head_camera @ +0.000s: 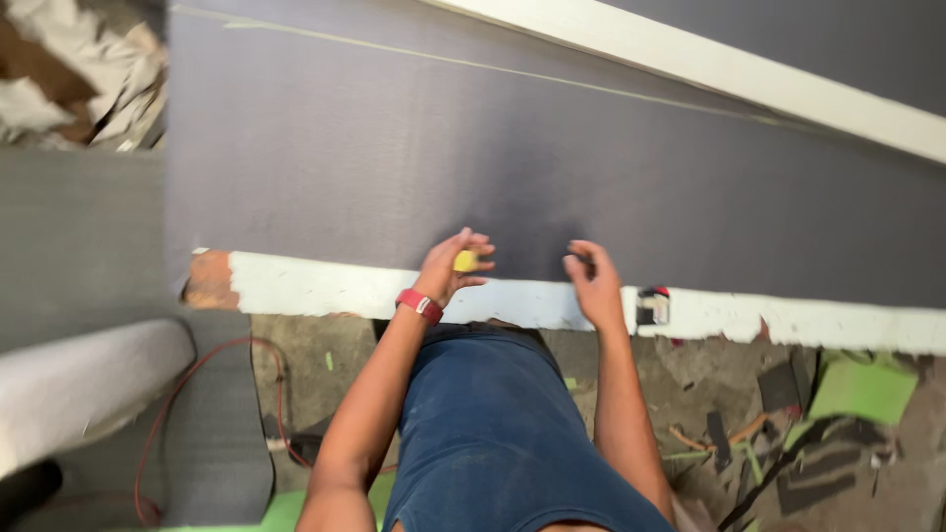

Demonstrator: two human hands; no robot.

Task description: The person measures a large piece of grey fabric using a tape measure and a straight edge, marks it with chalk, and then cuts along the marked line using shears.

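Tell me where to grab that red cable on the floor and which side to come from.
Take the red cable at the top of its arc, where it lies over the bare floor between the grey carpet strip and the blue shirt. Probably come from above, fingers pinching across it: that stretch looks exposed, while its lower end runs along the carpet edge near the dark shape.

Both arms reach forward, left hand (451, 264) fingers curled, right hand (594, 281) loosely bent

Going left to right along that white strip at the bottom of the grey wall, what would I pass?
Bare brick patch → red wristband → left hand with a yellow thing → right hand → small dark item on the strip.
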